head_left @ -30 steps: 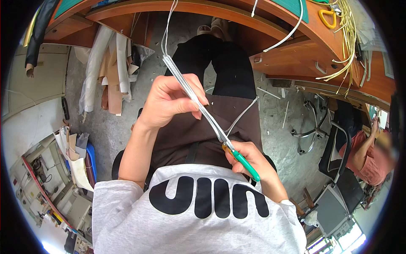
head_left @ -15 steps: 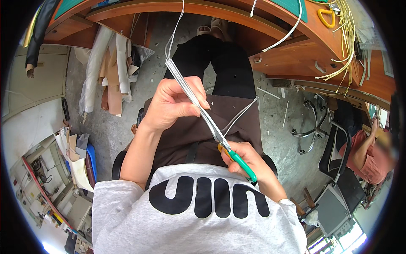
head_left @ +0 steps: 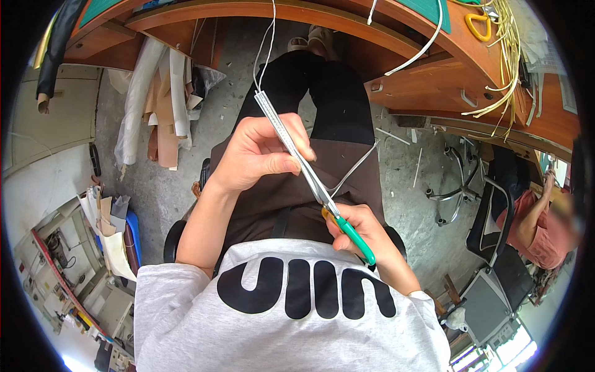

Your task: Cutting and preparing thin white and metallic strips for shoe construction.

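Note:
A narrow grey-and-white strip slants across my lap, with thin white cord running up from its far end. My left hand pinches this strip between thumb and fingers at about its middle. Scissors with a green handle, partly orange near the fingers, are gripped in my right hand. Their blades point up and left along the strip's lower part, and I cannot tell whether they touch it. From near the blades a thin grey length bends out to the right over the dark brown apron.
A wooden desk curves across the front, with yellowish cords hanging at its right. Rolled materials stand beneath it on the left. To the right are a chair base and a seated person. Scraps litter the concrete floor.
The strip's far end has shifted slightly right and its patterned flat face now shows more. Both hands have moved very little, keeping their holds.

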